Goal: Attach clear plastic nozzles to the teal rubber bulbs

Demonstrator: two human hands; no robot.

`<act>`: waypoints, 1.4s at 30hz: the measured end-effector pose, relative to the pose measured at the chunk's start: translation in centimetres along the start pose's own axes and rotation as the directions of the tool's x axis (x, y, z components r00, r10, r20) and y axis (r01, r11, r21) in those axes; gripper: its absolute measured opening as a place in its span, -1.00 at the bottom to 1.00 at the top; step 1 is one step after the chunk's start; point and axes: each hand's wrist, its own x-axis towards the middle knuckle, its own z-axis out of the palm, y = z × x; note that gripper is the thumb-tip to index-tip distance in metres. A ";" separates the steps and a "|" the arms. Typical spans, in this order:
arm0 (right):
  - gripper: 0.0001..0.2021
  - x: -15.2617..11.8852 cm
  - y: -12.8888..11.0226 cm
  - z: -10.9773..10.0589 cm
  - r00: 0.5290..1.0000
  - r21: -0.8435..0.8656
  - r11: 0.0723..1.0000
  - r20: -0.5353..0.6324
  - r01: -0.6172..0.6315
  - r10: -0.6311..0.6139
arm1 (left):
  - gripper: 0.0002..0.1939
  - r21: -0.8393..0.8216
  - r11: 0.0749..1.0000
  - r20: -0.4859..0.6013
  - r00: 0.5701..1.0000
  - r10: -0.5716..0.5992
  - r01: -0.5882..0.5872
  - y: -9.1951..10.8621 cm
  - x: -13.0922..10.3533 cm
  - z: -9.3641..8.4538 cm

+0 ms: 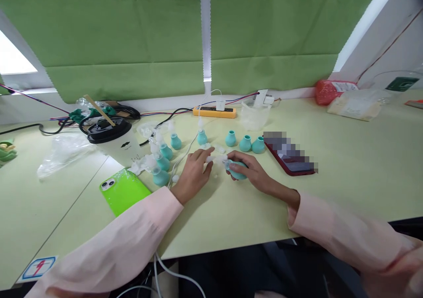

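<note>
A teal rubber bulb (238, 170) lies on its side in my right hand (249, 168), whose fingers are wrapped round it. From its neck a translucent white plastic nozzle (218, 159) points left. My left hand (194, 172) has the nozzle's far end between thumb and fingers. Beyond my hands stand bare teal bulbs, one of them a bulb (245, 143) with an open neck. Left of my left hand, several teal bulbs stand upright with translucent tops, the nearest being a bulb (160, 176). Small clear plastic pieces (219, 149) lie just past my fingertips.
A green phone (124, 191) and a lidded cup (115, 141) are at left; a red-edged phone (291, 157) lies at right. A white cable (185, 155) crosses near my left hand. Behind are a power strip (211, 112) and a translucent tub (254, 115).
</note>
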 end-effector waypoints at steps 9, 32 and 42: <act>-0.80 -0.4 0.0 0.9 0.988 -0.462 0.875 0.008 0.141 -0.155 | -0.76 -0.847 0.334 0.260 0.870 -0.419 0.414 0.9 -1.4 -3.2; -0.75 -1.1 0.3 1.7 0.816 -0.956 0.131 0.149 0.264 -0.558 | -0.89 -0.887 0.102 0.358 0.811 -0.462 0.450 0.5 -2.1 -1.9; -0.72 -1.0 1.1 2.2 0.894 -0.907 0.348 0.064 0.237 -0.443 | -0.87 -0.869 0.126 0.387 0.815 -0.430 0.479 0.4 -2.2 -1.7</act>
